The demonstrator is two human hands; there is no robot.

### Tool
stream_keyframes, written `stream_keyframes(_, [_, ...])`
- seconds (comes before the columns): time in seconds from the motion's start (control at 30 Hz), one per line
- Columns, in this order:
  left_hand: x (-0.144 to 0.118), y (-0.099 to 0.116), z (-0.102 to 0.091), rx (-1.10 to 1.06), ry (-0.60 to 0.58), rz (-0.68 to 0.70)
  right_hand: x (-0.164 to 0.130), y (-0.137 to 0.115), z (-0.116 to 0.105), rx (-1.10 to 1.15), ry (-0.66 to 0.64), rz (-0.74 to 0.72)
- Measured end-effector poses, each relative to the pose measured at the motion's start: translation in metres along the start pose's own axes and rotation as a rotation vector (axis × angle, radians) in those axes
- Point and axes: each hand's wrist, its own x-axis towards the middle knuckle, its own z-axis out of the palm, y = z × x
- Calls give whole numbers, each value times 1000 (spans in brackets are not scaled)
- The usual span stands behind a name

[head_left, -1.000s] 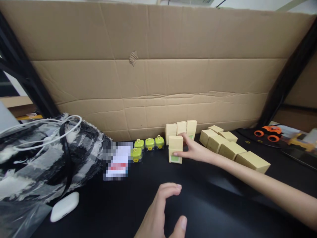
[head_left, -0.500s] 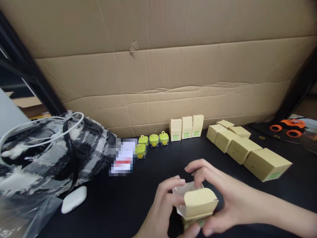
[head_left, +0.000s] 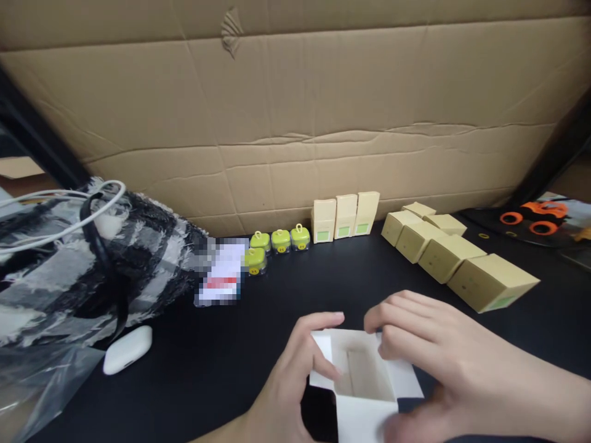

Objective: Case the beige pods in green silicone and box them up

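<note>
I am looking down at a small cream cardboard carton with its top flaps spread open, and I am gripping it near the front edge of the black bench, low in the middle of the view. My left hand is clasping the carton's left wall, fingers curled around the side and the thumb pressing inside the rim, which is steadying it so the mouth is facing up. My right hand is gripping the right side, fingertips hooking over the far flap and pulling it back, so the white inside is showing. Three matching closed cartons are standing upright in a tidy row at the far side against the brown corrugated cardboard wall, and more pale cartons are lying on their sides in a line to the right, seemingly within easy reach. Four small lime-green lidded pots are sitting left of the upright row, apart from both hands. A white earbud case is resting near left, beside a black-and-white woolly bag.
</note>
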Motion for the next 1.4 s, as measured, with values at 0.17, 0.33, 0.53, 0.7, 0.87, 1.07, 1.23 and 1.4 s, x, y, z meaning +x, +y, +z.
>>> stream_keyframes(0.17, [2, 8, 5, -14, 30, -215, -1, 2, -6, 84, -62, 55])
stream_keyframes(0.33, [8, 16, 2, 28, -57, -413, 33, 32, -13, 158, 34, 111])
stream_keyframes(0.53, [9, 15, -1, 96, -80, -316, 125, 103, 23, -314, 48, 95])
stream_keyframes(0.7, [10, 15, -1, 106, -74, -285, 157, 132, 50, -385, 0, 57])
stream_keyframes(0.87, [12, 18, -2, 97, -72, -293, 143, 121, 60, -339, -7, 45])
stream_keyframes(1.07, [4, 8, 2, 115, -37, -300, 95, 86, 47, -127, 20, 136])
stream_keyframes(1.23, [-3, 4, 6, 100, -15, -365, 49, 46, 16, 102, 168, 230])
stream_keyframes(1.4, [-2, 8, 8, 12, 5, -348, 17, 4, -1, 385, 224, 177])
